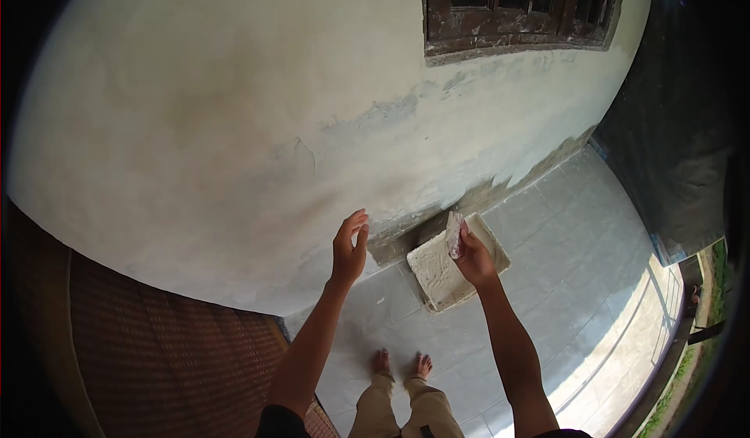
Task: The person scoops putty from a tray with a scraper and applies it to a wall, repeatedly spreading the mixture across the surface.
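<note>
My right hand is closed around a flat, narrow piece caked in whitish plaster; the coating hides what kind of tool it is. It is held upright, overlapping a rectangular tray crusted with off-white plaster. That tray rests on the floor near the foot of the wall. My left hand is raised in front of the wall, with thumb and fingers apart and nothing between them. Patchy, smeared coating runs along the wall's lower part, with a thin crack-like line in it.
Grey tiles cover the floor under my bare feet. A brown wooden window frame is set high in the wall. To the lower left is a woven brown panel; a dark sheet hangs at the right.
</note>
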A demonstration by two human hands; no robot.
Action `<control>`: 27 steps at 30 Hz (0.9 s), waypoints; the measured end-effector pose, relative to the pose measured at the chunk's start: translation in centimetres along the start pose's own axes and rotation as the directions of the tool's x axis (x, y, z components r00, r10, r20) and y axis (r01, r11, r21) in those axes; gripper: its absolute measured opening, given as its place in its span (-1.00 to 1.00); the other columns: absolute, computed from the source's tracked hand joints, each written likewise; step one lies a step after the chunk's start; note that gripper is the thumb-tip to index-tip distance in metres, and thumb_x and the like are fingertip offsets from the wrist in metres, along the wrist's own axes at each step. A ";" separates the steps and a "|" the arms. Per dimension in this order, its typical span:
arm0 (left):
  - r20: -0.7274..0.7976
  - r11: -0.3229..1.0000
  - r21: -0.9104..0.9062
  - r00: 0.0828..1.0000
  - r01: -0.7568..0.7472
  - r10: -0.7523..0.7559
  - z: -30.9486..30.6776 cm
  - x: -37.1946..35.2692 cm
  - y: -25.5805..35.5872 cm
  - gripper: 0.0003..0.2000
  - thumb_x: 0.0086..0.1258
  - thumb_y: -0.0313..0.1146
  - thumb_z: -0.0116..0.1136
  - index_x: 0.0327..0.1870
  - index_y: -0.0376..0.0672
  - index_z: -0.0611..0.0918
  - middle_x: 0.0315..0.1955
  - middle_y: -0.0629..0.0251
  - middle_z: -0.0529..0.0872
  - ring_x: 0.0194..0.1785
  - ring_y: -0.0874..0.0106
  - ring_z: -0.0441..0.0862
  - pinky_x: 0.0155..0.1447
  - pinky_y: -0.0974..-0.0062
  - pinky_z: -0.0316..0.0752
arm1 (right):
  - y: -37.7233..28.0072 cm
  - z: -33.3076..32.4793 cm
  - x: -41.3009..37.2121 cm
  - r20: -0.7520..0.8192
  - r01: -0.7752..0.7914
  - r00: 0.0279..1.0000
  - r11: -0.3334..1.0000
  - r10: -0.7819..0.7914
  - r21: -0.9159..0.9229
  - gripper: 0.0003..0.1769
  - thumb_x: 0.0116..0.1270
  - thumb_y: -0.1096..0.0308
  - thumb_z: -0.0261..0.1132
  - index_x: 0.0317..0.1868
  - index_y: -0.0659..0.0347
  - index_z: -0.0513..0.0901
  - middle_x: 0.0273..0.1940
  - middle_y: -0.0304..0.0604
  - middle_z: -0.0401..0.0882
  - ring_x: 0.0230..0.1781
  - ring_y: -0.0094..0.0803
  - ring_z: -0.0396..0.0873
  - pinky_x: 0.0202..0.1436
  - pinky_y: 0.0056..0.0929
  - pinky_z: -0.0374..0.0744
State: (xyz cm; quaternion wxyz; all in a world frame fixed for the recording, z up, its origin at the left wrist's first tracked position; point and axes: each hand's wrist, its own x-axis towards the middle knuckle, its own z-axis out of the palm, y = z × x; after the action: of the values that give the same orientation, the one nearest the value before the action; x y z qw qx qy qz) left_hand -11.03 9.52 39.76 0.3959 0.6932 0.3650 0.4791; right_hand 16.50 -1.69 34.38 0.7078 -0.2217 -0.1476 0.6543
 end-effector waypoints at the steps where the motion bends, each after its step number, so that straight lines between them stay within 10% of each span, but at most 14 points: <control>1: -0.026 0.999 0.007 0.999 -0.040 0.040 -1.4 1.3 1.9 -0.67 0.57 -0.43 0.04 0.29 -0.25 0.52 0.11 0.06 0.67 0.25 0.27 0.61 0.30 0.31 0.48 | -0.9 2.9 0.5 0.059 0.015 0.998 1.000 -0.016 0.015 -0.52 0.53 0.37 0.20 0.41 0.16 0.42 0.24 -0.28 0.59 0.23 -0.44 0.56 0.33 -0.34 0.52; 13: -0.291 0.882 0.182 0.834 -0.434 0.470 -17.1 11.1 26.6 -0.69 0.59 -0.43 -0.01 0.28 -0.20 0.51 0.18 0.16 0.64 0.29 0.32 0.57 0.36 0.31 0.44 | -11.4 34.3 4.3 0.340 0.194 0.934 0.952 -0.106 -0.235 -0.49 0.53 0.40 0.11 0.43 0.29 0.35 0.35 -0.10 0.47 0.33 -0.30 0.49 0.43 -0.25 0.47; 27: -0.231 0.525 0.647 0.514 -0.553 0.826 -28.2 20.6 37.1 -0.56 0.57 -0.36 0.01 0.42 -0.19 0.37 0.37 0.12 0.43 0.45 0.18 0.36 0.51 0.20 0.26 | -19.2 60.4 8.2 0.622 0.646 0.684 0.713 -0.382 -0.272 -0.69 0.59 0.39 0.09 0.24 0.29 0.50 0.11 -0.17 0.59 0.09 -0.45 0.58 0.23 -0.38 0.57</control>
State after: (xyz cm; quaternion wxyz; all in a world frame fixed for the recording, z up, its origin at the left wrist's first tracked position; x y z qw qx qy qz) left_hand -27.54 17.73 87.26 -0.1441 0.7015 0.2442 0.6539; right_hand 3.68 12.86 95.26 0.7222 -0.1475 -0.5463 0.3978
